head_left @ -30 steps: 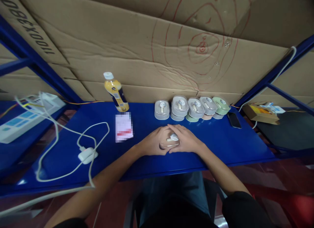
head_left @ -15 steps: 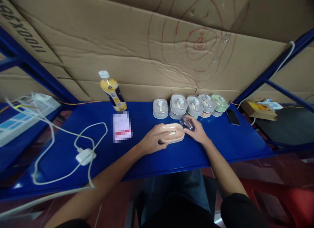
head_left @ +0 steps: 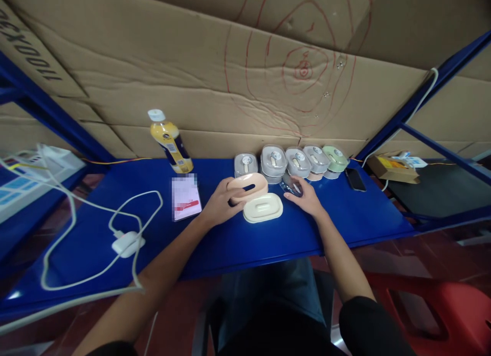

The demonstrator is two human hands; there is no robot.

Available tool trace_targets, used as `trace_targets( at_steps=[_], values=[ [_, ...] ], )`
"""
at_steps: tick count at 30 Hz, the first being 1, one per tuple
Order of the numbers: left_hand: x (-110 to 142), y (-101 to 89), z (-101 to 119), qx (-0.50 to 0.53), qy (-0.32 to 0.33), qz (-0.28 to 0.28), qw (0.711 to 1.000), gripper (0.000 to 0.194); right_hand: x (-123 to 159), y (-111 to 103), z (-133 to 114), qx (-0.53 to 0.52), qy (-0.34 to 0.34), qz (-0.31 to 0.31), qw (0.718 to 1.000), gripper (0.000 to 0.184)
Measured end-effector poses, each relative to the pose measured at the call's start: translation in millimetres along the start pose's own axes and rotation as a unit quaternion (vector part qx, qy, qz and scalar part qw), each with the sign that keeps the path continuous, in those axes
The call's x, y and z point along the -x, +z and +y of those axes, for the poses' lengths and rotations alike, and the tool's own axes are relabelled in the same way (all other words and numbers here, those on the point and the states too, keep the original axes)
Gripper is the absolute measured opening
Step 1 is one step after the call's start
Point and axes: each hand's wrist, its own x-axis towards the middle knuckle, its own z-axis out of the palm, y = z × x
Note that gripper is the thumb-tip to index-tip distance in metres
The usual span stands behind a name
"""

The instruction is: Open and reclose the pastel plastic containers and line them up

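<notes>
My left hand (head_left: 221, 203) grips the left end of a peach oval tray (head_left: 258, 183) with a dark slot in its middle, fingers on its rim and the tray tilted. Just in front of the tray, a cream oval base (head_left: 264, 213) with a raised ridge lies on the blue table. To the right, my right hand (head_left: 309, 198) is closed on a clear plastic lid (head_left: 290, 185), held at the table behind the base. Behind both hands stands a row of lidded oval boxes, among them a grey one (head_left: 273, 161) and a green one (head_left: 335, 159).
A bottle of yellow drink (head_left: 171, 143) and a phone with a lit screen (head_left: 186, 205) are on the left. A white charger (head_left: 128, 243) lies among looping cables. At the right is a dark phone (head_left: 356, 179). Cardboard (head_left: 172, 64) walls the back.
My left hand has lifted the peach tray off the cream base and moved it back and left, exposing the base. The right hand keeps the clear lid. The view has shifted slightly.
</notes>
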Motion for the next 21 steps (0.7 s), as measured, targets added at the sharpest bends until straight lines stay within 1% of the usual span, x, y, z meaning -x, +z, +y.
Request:
trace_targets(
  at_steps=[4, 7, 10, 13, 17, 21],
  values=[
    [-1.1, -1.3, 6.4, 0.017, -0.003, -0.014, 1.0, 0.029, -0.2, -0.1, -0.7, 0.008, -0.014, 0.002, 1.0, 0.079],
    [-0.5, -1.5, 14.1, 0.037, 0.01, -0.015, 0.999, 0.029, 0.0, 2.7, -1.2, -0.001, -0.025, 0.004, 1.0, 0.077],
    [1.4, 0.2, 20.9, 0.049, 0.029, -0.019, 0.998, 0.031, 0.1, 6.2, -2.3, -0.018, -0.043, -0.011, 0.999, 0.074],
    [2.9, 3.2, 25.5, 0.059, 0.047, -0.026, 0.997, 0.037, 0.2, 8.6, -3.2, -0.034, -0.056, -0.022, 0.998, 0.072],
    [3.5, 5.4, 30.4, 0.06, 0.051, -0.034, 0.996, 0.046, 0.6, 11.8, -1.3, -0.064, -0.061, -0.032, 0.996, 0.071],
    [3.8, 4.8, 36.5, 0.056, 0.033, -0.028, 0.998, 0.054, 1.9, 17.5, 2.9, -0.096, -0.07, -0.012, 0.993, 0.073]
  ],
)
